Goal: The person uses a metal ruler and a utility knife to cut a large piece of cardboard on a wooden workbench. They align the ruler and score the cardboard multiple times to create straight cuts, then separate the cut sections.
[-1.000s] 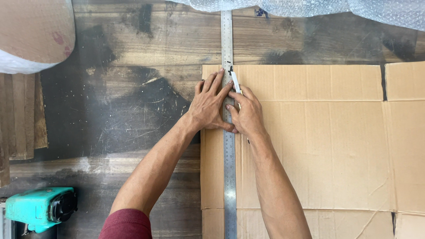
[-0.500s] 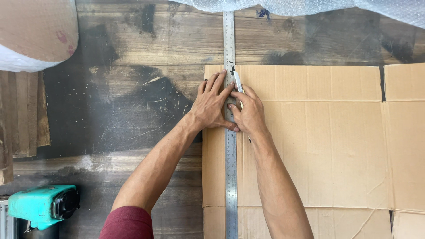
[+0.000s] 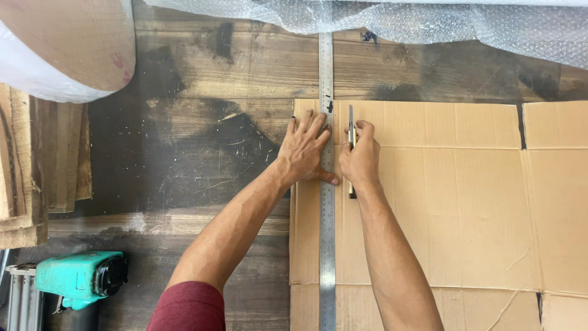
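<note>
Head view, looking down on a dark wooden bench (image 3: 202, 165). A flattened sheet of brown cardboard (image 3: 441, 208) is laid on the right half of the bench, its left edge near the middle of the view and its far edge cut by a slot towards the right. A long steel ruler (image 3: 327, 245) is laid across the cardboard just inside that left edge, running from the near edge of the view to the far side, where its end passes beyond the cardboard and almost under a sheet of bubble wrap (image 3: 429, 24).

The left hand (image 3: 304, 150) is spread flat, palm down, on the cardboard and ruler; its fingers are splayed and pressed onto the ruler's left side, the thumb lying across the steel. Nothing is enclosed by this hand.

The right hand (image 3: 361, 160) is placed just right of the ruler, close beside the left hand but apart from it. Its grip is closed around a slim knife (image 3: 351, 132), whose tip points away from the person and is set against the cardboard alongside the ruler's right edge; the butt of the handle shows below the palm.

At the far left, a large roll (image 3: 55, 49) with a brown face and white wrapping is seen, with stacked wooden boards (image 3: 43, 165) beneath it. A teal power tool (image 3: 79, 279) is seen at the near left. A maroon sleeve (image 3: 187, 306) covers the left upper arm.
</note>
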